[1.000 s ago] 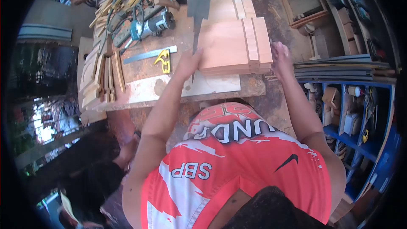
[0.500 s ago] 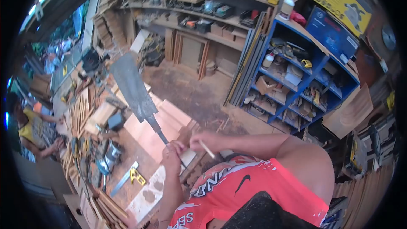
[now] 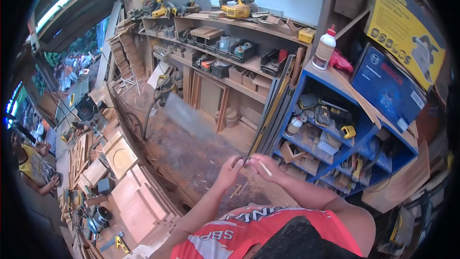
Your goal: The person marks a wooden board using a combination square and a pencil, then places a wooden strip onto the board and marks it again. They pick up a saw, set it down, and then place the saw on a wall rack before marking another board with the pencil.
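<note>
My left hand [image 3: 232, 169] is closed around the dark handle end of a pull saw. Its broad, flat grey blade [image 3: 184, 115] points up and left over the floor, smeared by motion. Close beside it on the right, my right hand [image 3: 267, 169] is closed, with a pale pencil-like stick [image 3: 265, 168] sticking out of its fingers. Those fingers are right at the handle end, which the hands mostly hide. Both hands are out in front of my red shirt, to the right of the workbench [image 3: 165, 165].
Wood panels [image 3: 139, 196], power tools and a yellow-handled square [image 3: 122, 244] lie on the bench at left. A person [image 3: 36, 168] in a yellow top is at its far side. The blue shelf [image 3: 299, 91] stands close on my right, with metal bars [image 3: 275, 105] leaning beside it.
My view and body have turned away from the bench toward the shelves. Both hands moved right with the saw, whose blade dropped lower and swung over the floor. The stick stays in my right hand.
</note>
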